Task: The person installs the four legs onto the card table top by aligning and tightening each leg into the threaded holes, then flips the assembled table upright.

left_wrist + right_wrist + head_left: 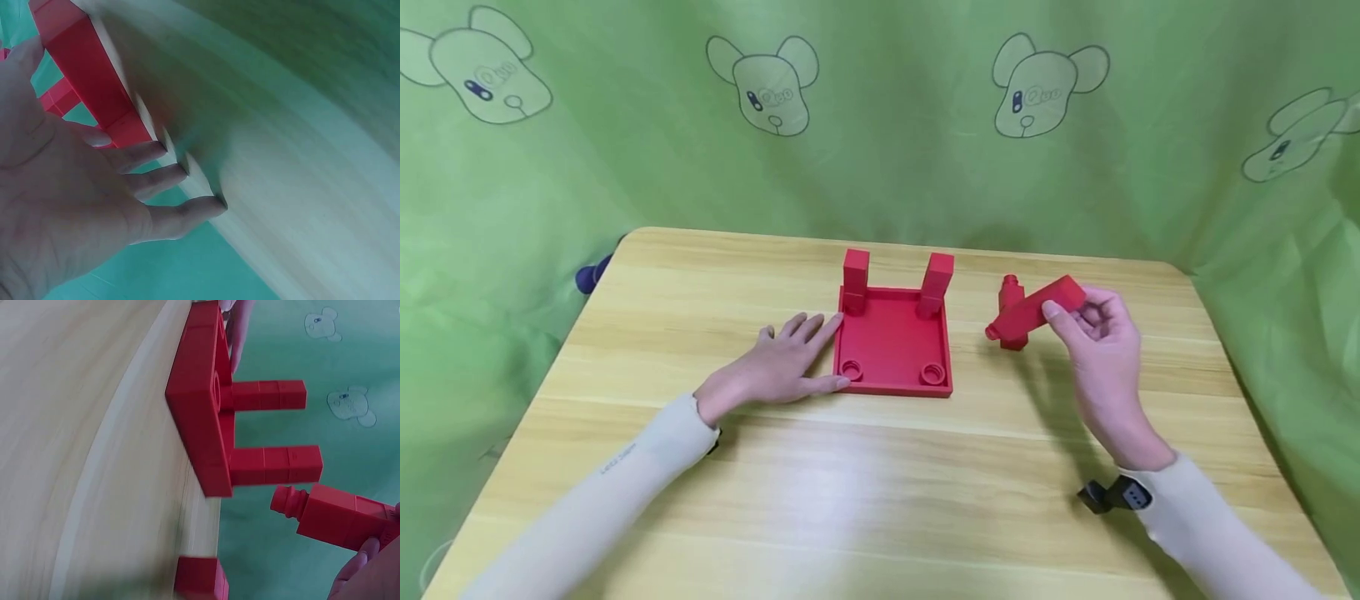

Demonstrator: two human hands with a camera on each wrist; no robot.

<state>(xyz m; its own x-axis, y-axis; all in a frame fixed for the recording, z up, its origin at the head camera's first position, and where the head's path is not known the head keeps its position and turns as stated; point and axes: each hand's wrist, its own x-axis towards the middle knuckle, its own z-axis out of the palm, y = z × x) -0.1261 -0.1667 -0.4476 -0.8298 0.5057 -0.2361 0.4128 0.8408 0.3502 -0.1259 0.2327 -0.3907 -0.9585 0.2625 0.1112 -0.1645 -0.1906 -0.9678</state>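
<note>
A shallow red square tray (891, 343) lies on the table with two red block legs, one (855, 277) and another (937, 282), standing upright in its far corners. Round threaded sockets (932, 374) show in its two near corners. My left hand (782, 358) is spread flat, thumb and index finger touching the tray's left side. Right of the tray, my right hand (1105, 342) pinches a third red leg (1033, 308) near its square end, its threaded tip (289, 501) pointing left toward the tray. Partly behind it, one more red leg (1011, 292) lies on the table.
The light wooden table (850, 492) ends close behind the tray. A green curtain (910, 167) with printed bear heads hangs around it. Something dark blue (591, 275) pokes out past the table's left far edge.
</note>
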